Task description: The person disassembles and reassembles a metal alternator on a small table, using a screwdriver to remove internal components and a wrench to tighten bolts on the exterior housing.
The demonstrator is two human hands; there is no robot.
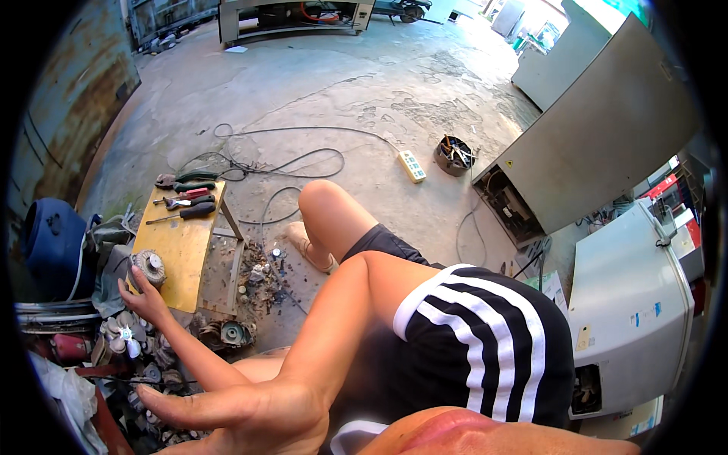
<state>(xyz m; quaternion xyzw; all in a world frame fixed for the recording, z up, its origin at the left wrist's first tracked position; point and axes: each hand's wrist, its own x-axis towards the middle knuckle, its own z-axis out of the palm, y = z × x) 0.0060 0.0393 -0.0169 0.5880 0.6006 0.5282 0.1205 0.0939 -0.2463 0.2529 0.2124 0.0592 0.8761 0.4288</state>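
My left hand (144, 297) reaches out to a round metal motor (150, 268) with a light hub at the near left end of a yellow wooden bench (182, 254), its fingers on the motor's side. Pliers (196, 174) and several screwdrivers (182, 214) lie at the bench's far end. My right hand (243, 417) is large in the lower foreground, thumb stretched out and the other fingers partly cut off by the frame's edge; I see nothing in it.
A heap of parts with a fan blade (125, 334) lies below left, beside a blue barrel (47, 246). On the concrete floor are cables, a power strip (411, 165) and a tool bucket (454, 155). Metal cabinets (595, 133) and a white fridge (626, 277) stand right.
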